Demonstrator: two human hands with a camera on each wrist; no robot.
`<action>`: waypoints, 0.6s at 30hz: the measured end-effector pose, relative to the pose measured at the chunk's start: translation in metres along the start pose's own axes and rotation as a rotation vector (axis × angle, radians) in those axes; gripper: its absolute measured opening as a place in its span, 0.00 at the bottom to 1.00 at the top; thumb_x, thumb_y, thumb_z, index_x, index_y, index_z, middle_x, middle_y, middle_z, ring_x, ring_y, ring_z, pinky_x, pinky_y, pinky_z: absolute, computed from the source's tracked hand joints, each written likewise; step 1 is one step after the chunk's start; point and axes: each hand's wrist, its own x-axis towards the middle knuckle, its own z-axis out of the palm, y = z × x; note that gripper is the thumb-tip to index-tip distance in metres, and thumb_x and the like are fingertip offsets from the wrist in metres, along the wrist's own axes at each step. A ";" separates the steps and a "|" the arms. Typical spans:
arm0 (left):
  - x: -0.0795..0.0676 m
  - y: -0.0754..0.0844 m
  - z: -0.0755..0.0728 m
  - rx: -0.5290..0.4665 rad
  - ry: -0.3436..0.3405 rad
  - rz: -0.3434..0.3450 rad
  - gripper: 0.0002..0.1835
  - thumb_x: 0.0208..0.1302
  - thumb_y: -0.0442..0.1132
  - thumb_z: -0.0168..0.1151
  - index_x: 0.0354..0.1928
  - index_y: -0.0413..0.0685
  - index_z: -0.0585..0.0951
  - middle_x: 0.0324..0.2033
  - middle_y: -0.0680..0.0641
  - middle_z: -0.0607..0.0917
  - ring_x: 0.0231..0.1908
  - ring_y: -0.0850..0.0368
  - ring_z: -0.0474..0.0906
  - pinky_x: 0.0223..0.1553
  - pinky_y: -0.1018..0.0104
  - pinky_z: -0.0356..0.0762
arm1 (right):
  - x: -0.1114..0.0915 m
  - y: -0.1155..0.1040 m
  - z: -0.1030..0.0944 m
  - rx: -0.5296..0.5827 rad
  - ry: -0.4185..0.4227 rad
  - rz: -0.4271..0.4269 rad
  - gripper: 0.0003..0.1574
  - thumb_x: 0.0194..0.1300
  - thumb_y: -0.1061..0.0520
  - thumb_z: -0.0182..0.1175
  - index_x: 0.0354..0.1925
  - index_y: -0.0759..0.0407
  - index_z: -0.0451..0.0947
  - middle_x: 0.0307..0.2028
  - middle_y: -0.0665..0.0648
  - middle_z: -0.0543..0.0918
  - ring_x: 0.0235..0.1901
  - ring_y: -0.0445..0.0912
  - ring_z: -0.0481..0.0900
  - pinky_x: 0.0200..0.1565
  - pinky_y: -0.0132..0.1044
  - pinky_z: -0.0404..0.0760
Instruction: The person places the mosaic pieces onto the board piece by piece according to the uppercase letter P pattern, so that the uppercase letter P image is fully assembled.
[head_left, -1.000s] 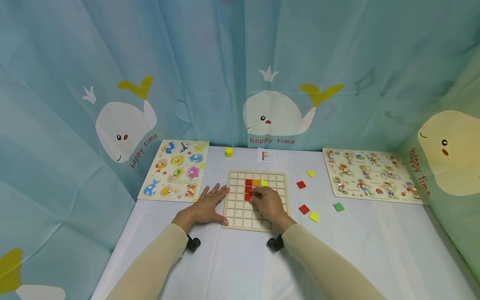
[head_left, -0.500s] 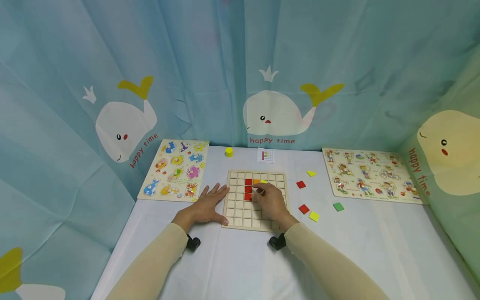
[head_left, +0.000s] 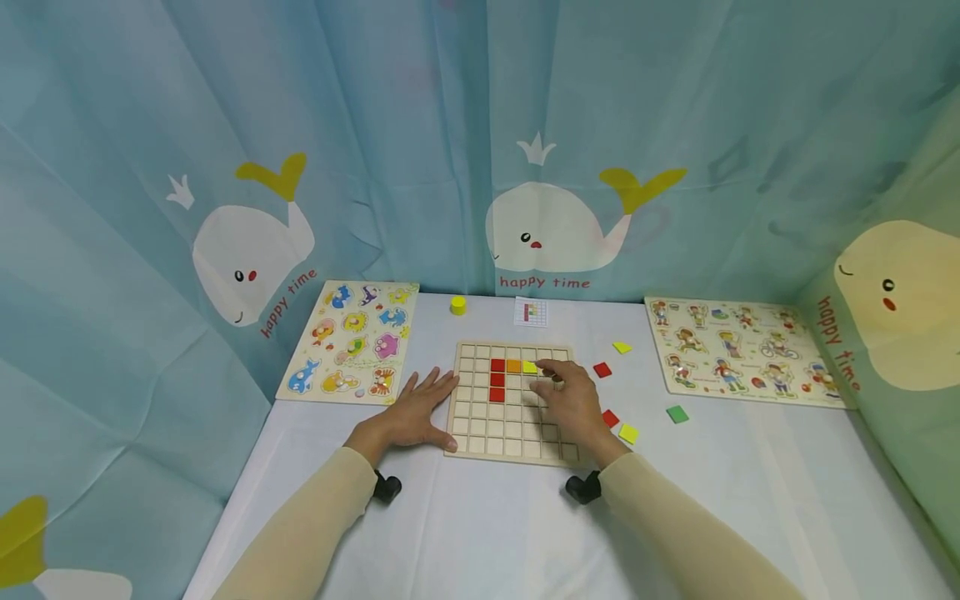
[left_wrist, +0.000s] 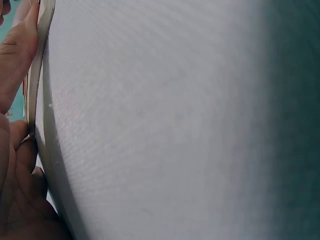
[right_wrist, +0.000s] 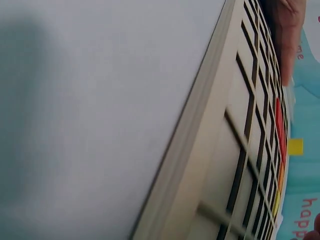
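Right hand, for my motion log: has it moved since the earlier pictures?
Yes: in the head view, the right hand has shifted rightward across the wooden grid board, away from its three red square tiles.

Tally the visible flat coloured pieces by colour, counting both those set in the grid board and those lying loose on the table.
Red pieces: 5
Yellow pieces: 3
Orange piece: 1
Green piece: 1
Total: 10

Long cream sleeves (head_left: 307,521) (plain ones) end beside rounded black wrist cameras (head_left: 388,488).
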 end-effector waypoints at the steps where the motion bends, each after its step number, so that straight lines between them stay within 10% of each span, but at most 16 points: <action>1: 0.000 0.000 0.000 0.002 -0.001 0.003 0.67 0.51 0.64 0.81 0.86 0.54 0.52 0.85 0.53 0.49 0.85 0.52 0.34 0.85 0.49 0.24 | -0.001 0.003 -0.003 -0.003 0.009 -0.003 0.26 0.72 0.57 0.67 0.66 0.58 0.80 0.57 0.62 0.83 0.58 0.57 0.76 0.57 0.50 0.78; 18: 0.000 -0.001 0.001 0.013 -0.003 -0.002 0.67 0.50 0.65 0.80 0.86 0.55 0.52 0.85 0.54 0.49 0.85 0.53 0.34 0.85 0.50 0.25 | -0.032 0.056 -0.068 -0.187 -0.002 -0.014 0.31 0.69 0.56 0.70 0.67 0.63 0.76 0.63 0.69 0.78 0.63 0.63 0.71 0.59 0.62 0.76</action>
